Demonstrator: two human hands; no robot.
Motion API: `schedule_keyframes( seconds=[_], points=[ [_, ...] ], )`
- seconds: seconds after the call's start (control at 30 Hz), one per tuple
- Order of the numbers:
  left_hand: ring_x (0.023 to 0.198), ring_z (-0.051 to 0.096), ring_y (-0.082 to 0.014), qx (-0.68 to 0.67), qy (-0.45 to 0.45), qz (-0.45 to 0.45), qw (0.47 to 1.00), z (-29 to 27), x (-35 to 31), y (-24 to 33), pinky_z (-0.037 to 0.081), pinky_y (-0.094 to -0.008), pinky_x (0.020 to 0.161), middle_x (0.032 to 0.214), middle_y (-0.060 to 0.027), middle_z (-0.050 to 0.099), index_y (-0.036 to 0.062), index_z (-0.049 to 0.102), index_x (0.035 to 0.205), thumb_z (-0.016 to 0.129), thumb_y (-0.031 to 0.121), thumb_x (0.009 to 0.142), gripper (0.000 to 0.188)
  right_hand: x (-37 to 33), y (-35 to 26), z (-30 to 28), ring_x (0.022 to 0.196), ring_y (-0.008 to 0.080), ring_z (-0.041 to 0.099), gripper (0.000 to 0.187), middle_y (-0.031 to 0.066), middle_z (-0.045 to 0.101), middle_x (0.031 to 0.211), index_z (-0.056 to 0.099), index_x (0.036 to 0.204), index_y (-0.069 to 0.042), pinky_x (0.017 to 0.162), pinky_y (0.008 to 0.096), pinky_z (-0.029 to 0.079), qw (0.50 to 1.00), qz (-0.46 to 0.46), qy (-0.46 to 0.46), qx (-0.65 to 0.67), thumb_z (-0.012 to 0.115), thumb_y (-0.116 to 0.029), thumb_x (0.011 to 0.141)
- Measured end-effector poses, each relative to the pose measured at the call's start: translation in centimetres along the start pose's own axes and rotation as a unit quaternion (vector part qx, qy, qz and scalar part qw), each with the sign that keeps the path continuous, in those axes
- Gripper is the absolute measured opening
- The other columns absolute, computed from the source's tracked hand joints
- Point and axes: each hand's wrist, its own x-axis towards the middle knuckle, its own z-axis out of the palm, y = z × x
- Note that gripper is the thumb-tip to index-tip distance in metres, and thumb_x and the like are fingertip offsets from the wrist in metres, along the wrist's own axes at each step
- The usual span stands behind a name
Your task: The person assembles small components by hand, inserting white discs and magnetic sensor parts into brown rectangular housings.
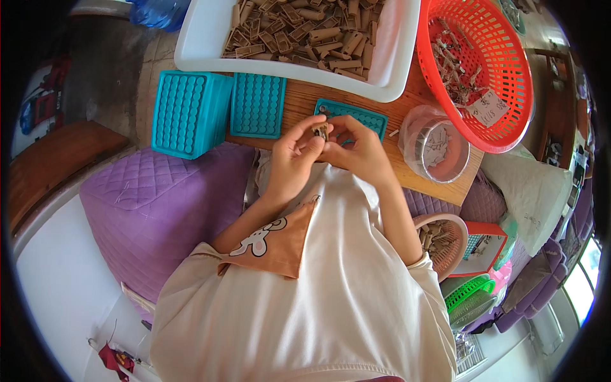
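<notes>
My left hand (295, 151) is closed, thumb and fingers pinching a small tan plastic casing (320, 131) with something dark and shiny inside. From the other side my right hand (359, 149) meets it, its curled fingers against the casing; the fingertips partly hide what they touch. Both hands are above the near edge of the wooden table (407, 162). Just behind them lies a teal tray (363, 117) with rows of round pockets and a small dark piece at its left end.
A white bin (286, 70) of tan casings stands at the back. Left are a teal tray stack (184, 114) and another teal tray (258, 105). Right stand a red basket (515, 83) of thin metal parts and a clear round tub (461, 159) of small pale pieces. A purple quilted cover (159, 210) is left.
</notes>
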Motion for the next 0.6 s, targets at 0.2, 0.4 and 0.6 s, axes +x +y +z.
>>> schedule_keyframes(
  seconds=[0.2,0.4,0.6],
  points=[
    [0.085,0.057,-0.0186,-0.065,0.072,-0.065,0.993,-2.9,1.1,1.1,0.049,-0.0285,0.072,0.102,-0.0117,0.054,0.0036,0.043,0.114,0.048,0.012,0.084,0.032,1.0,1.5,-1.4,0.056,0.0144,0.048,0.027,0.0074,0.054,0.075,0.055,0.091,-0.003,0.052,0.0272,0.041,0.979,-0.031,0.155,-0.131,0.063,-0.004,0.066],
    [0.084,0.058,-0.0169,-0.035,0.056,-0.071,0.995,-3.8,1.5,1.5,0.05,-0.0265,0.069,0.102,-0.01,0.055,0.0053,0.043,0.115,0.051,0.015,0.082,0.035,0.8,2.9,0.6,0.065,0.0246,0.052,0.027,0.0099,0.055,0.076,0.052,0.093,-0.005,0.056,0.0345,0.043,0.922,-0.199,0.108,-0.313,0.059,-0.002,0.067],
    [0.081,0.059,-0.0171,-0.029,0.01,-0.093,0.995,-3.7,1.5,1.4,0.051,-0.0256,0.067,0.101,-0.0107,0.055,0.0049,0.043,0.115,0.052,0.014,0.082,0.035,0.9,2.5,0.8,0.066,0.0231,0.054,0.023,0.009,0.055,0.072,0.052,0.091,-0.004,0.056,0.0304,0.045,0.914,-0.175,0.109,-0.35,0.057,0.0,0.069]
  ],
)
